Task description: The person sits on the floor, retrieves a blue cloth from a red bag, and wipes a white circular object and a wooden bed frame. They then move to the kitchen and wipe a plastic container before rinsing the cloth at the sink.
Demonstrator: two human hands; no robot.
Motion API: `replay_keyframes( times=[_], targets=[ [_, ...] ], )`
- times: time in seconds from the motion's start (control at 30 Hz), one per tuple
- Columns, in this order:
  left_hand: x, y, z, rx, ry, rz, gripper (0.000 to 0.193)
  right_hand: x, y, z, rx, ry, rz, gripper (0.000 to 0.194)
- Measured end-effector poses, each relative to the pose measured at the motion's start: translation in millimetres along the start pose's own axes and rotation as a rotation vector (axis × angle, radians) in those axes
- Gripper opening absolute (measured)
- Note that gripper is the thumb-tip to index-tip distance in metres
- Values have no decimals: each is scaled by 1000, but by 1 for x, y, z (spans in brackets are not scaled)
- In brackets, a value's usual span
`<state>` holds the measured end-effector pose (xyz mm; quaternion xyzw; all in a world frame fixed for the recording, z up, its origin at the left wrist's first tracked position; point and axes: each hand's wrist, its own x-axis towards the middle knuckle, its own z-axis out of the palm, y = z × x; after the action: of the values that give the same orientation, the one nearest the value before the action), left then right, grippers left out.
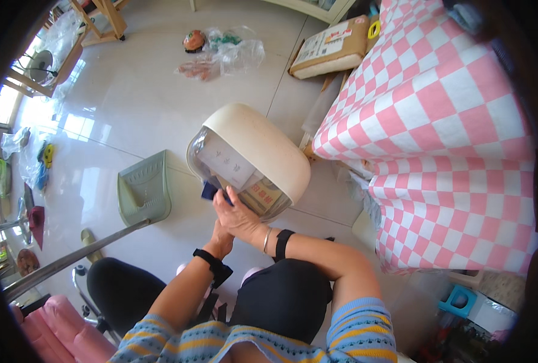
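A cream plastic bin [260,145] with a clear window is tilted in front of my knees. Through the window I see a white printed sheet or box [225,159] and a yellowish packet [262,197] that bears writing. My right hand [238,217], with a bangle at its wrist, lies at the window's lower left edge. Its fingers are on a dark blue item [210,191], perhaps a cloth. Just below and partly behind it is my left hand [222,239]; its fingers are hidden, so its grip does not show.
A green dustpan [157,186] with a long metal handle [76,258] stands left. Plastic bags [237,50] lie on the tiled floor ahead. At right hangs a pink-and-white checked cloth [432,113], beside a cardboard-wrapped package [328,47]. A pink padded seat [64,329] is lower left.
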<state>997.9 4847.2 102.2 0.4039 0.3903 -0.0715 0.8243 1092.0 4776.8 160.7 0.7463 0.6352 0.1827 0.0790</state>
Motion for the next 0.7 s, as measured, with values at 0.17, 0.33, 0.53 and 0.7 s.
replay_keyframes(
  times=[0.17,0.33,0.53,0.7],
  targets=[
    [9,-4,-9,127,37,-99,31,-26,25,-25,273,-340,-257,34],
    [15,-12,0,56,110,40,32,-10,94,-49,538,149,258,46],
    [28,-13,7,208,231,98,23,62,122,-11,560,106,508,62],
    [34,-19,4,250,221,53,28,18,100,-21,539,77,301,53]
  ],
)
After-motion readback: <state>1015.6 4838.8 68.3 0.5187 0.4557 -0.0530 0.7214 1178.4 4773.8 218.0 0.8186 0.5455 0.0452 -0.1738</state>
